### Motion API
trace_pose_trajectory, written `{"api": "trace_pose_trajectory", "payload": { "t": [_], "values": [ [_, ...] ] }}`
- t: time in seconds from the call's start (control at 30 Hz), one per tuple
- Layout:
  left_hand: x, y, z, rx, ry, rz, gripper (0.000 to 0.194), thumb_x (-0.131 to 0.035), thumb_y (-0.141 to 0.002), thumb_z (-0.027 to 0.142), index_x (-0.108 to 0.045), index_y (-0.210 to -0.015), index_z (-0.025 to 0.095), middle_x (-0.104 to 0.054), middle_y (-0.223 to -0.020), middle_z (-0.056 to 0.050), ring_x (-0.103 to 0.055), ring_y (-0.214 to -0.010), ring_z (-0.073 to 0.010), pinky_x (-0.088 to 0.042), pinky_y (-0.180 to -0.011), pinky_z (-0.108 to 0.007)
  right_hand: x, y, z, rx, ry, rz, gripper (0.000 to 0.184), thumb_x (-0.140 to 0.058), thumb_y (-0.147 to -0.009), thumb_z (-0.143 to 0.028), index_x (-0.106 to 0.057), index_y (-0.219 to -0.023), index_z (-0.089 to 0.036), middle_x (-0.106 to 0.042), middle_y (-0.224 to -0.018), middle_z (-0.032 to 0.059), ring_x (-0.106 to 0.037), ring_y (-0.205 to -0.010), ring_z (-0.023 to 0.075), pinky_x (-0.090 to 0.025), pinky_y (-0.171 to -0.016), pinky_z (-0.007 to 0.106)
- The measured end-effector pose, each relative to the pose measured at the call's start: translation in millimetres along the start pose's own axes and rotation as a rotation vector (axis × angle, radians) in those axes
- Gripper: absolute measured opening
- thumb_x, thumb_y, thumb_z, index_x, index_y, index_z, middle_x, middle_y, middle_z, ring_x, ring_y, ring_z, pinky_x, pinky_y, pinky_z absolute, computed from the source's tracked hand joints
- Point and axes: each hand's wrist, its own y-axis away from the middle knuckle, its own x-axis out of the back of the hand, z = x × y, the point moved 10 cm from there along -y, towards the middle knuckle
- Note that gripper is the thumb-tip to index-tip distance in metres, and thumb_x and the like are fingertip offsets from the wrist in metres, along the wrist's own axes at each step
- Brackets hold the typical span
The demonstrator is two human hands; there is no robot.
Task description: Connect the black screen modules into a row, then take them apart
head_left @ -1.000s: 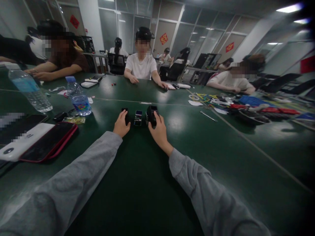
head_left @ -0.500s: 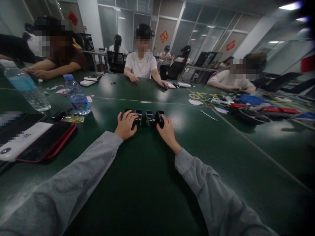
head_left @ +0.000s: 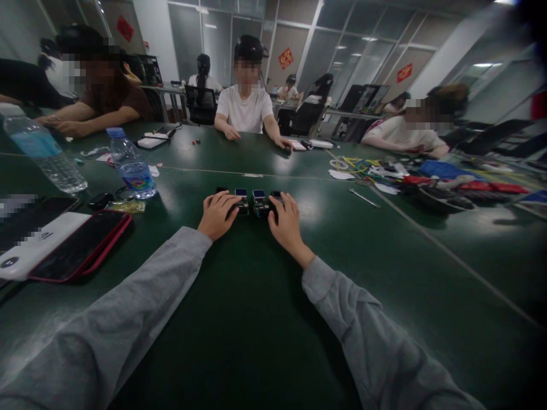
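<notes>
Four small pieces stand in a row on the dark green table (head_left: pixel 239 296). My left hand (head_left: pixel 217 217) has its thumb and fingertips closed around a small electronic module with a little screen (head_left: pixel 241 193). Behind that hand a black block (head_left: pixel 221 189) shows only in part. My right hand (head_left: pixel 287 223) is curled over a black boxy housing (head_left: pixel 277 195), mostly hidden by the fingers. Just left of its thumb sits a second module with a screen (head_left: pixel 258 195) and exposed circuitry, a narrow gap apart from the first.
Two water bottles, a near one (head_left: pixel 134 171) and a farther-left one (head_left: pixel 47 151), stand at left. Phones (head_left: pixel 79 247) lie before them. A wrench (head_left: pixel 364 197) and a heap of cables and tools (head_left: pixel 427 176) lie at right. Across the table sits a person (head_left: pixel 245 108).
My left hand has shifted right from the black block onto the left module. The right hand has moved right with the black housing, uncovering the second module, then edged slightly back left.
</notes>
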Motion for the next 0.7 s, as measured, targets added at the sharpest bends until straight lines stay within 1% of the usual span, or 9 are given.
{"api": "trace_pose_trajectory", "payload": {
  "t": [0.07,0.13,0.23,0.3,0.4,0.5,0.57,0.7],
  "values": [
    [6.9,-0.7,-15.8,0.093,0.027,0.083,0.033,-0.043,-0.096,0.028,-0.058,-0.125,0.024,-0.061,-0.131,-0.006,-0.044,-0.133,-0.0266,-0.032,-0.110,-0.051,-0.2,1.4,-15.0,0.095,0.011,-0.047,0.044,-0.045,-0.096,-0.025,-0.047,-0.140,-0.021,-0.032,-0.151,0.0119,-0.020,-0.144,0.0290,-0.024,-0.115,0.053],
    [8.5,-0.7,-34.5,0.179,0.065,0.139,0.031,-0.046,-0.093,0.024,-0.060,-0.120,0.022,-0.063,-0.126,-0.007,-0.048,-0.127,-0.0267,-0.038,-0.107,-0.049,-2.9,2.9,-22.3,0.146,0.026,-0.092,0.041,-0.048,-0.096,-0.027,-0.050,-0.136,-0.021,-0.034,-0.150,0.0120,-0.021,-0.144,0.0293,-0.023,-0.115,0.052],
    [3.8,-0.5,-58.2,0.258,0.139,0.173,0.027,-0.050,-0.089,0.021,-0.063,-0.112,0.022,-0.066,-0.118,-0.007,-0.053,-0.118,-0.0262,-0.042,-0.104,-0.049,-8.3,2.6,-19.9,0.140,0.037,-0.128,0.035,-0.047,-0.097,-0.025,-0.054,-0.132,-0.023,-0.041,-0.144,0.0115,-0.024,-0.142,0.0298,-0.025,-0.113,0.053],
    [1.2,0.1,-67.9,0.283,0.164,0.188,0.024,-0.052,-0.088,0.020,-0.064,-0.108,0.022,-0.067,-0.115,-0.006,-0.055,-0.115,-0.0261,-0.044,-0.103,-0.050,-10.7,1.2,-15.7,0.127,0.035,-0.129,0.035,-0.046,-0.098,-0.024,-0.054,-0.132,-0.024,-0.044,-0.141,0.0111,-0.026,-0.141,0.0294,-0.027,-0.112,0.053],
    [-1.2,1.3,-74.3,0.306,0.179,0.182,0.023,-0.053,-0.088,0.021,-0.064,-0.108,0.023,-0.067,-0.116,-0.006,-0.056,-0.115,-0.0263,-0.046,-0.102,-0.052,-12.1,-0.4,-12.5,0.129,0.030,-0.116,0.034,-0.046,-0.099,-0.024,-0.055,-0.132,-0.025,-0.046,-0.139,0.0111,-0.027,-0.140,0.0288,-0.028,-0.110,0.051],
    [-3.1,1.4,-73.9,0.305,0.188,0.152,0.023,-0.054,-0.089,0.023,-0.064,-0.110,0.023,-0.066,-0.119,-0.006,-0.056,-0.117,-0.0262,-0.046,-0.101,-0.051,-12.7,-0.5,-12.0,0.136,0.044,-0.113,0.035,-0.046,-0.100,-0.025,-0.055,-0.133,-0.025,-0.047,-0.138,0.0112,-0.028,-0.139,0.0291,-0.030,-0.109,0.050],
    [-4.0,0.8,-73.0,0.298,0.208,0.143,0.022,-0.054,-0.089,0.022,-0.064,-0.110,0.022,-0.065,-0.119,-0.006,-0.056,-0.117,-0.0254,-0.045,-0.103,-0.050,-13.7,-0.1,-12.6,0.141,0.060,-0.120,0.036,-0.046,-0.100,-0.026,-0.053,-0.135,-0.026,-0.047,-0.139,0.0110,-0.029,-0.139,0.0293,-0.031,-0.108,0.050],
    [-4.5,0.0,-73.0,0.297,0.281,0.162,0.021,-0.056,-0.087,0.018,-0.066,-0.106,0.022,-0.066,-0.117,-0.006,-0.057,-0.116,-0.0240,-0.043,-0.104,-0.046,-14.5,0.7,-14.8,0.156,0.099,-0.122,0.038,-0.047,-0.101,-0.028,-0.052,-0.138,-0.026,-0.048,-0.139,0.0112,-0.031,-0.137,0.0293,-0.032,-0.108,0.049]
  ]
}}
